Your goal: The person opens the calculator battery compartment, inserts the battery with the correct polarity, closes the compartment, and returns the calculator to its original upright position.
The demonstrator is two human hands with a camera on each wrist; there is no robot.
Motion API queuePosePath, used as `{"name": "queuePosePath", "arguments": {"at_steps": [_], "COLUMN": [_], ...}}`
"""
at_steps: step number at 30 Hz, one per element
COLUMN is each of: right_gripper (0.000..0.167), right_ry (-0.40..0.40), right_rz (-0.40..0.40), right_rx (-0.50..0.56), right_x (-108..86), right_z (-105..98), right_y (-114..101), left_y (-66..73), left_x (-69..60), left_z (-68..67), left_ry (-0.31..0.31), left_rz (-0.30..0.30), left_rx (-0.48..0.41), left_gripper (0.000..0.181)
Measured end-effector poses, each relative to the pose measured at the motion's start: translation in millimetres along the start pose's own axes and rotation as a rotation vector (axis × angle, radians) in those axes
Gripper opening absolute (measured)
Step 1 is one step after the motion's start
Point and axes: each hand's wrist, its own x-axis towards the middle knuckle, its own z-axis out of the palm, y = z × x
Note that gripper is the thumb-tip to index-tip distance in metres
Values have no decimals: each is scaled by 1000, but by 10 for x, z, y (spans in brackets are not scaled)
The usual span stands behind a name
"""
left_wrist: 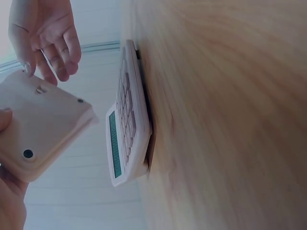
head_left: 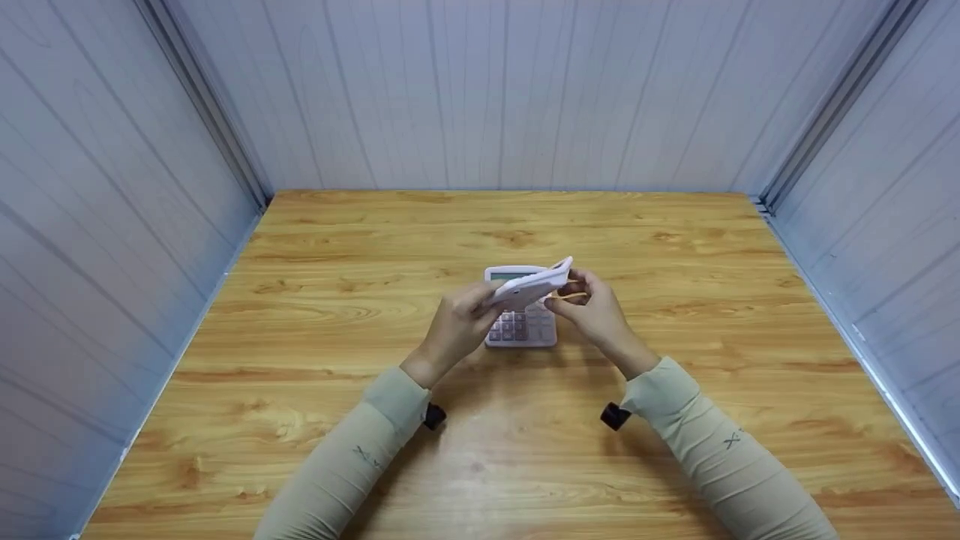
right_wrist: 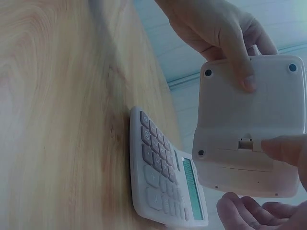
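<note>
My left hand (head_left: 463, 315) grips one end of a pale calculator (right_wrist: 240, 112), raised and tilted above the table. Its back, with dark round feet and a battery cover (right_wrist: 230, 157), faces the right wrist camera. My right hand (head_left: 604, 315) is at the other end, its thumb (right_wrist: 283, 148) touching the back beside the cover's small latch slot. The other right fingers (right_wrist: 244, 211) hang loosely past the calculator's edge. A second pale calculator (head_left: 519, 330) lies face up beneath, partly hidden by the raised one; its green display (right_wrist: 192, 182) shows in the right wrist view.
The wood-grain table (head_left: 322, 247) carries the lying calculator near its middle. Pale panelled walls (head_left: 480, 97) stand behind and on both sides. Dark wrist devices (head_left: 615, 415) sit below both sleeves.
</note>
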Motion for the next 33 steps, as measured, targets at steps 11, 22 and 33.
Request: {"name": "queuePosePath", "arguments": {"at_steps": [11,22,33], "right_gripper": [29,25,28], "right_ry": [-64,-85,-74], "right_rz": [56,153,190], "right_rx": [214,337,471], "right_x": [-41,-91,-90], "right_z": [46,76,74], "right_y": [-46,-125,-136], "left_y": [7,39,65], "left_x": [4,28,30], "left_z": [4,26,104], "left_ry": [6,-67,-85], "left_rz": [105,272,457], "left_rx": [264,461,670], "left_gripper": [25,31,36]}}
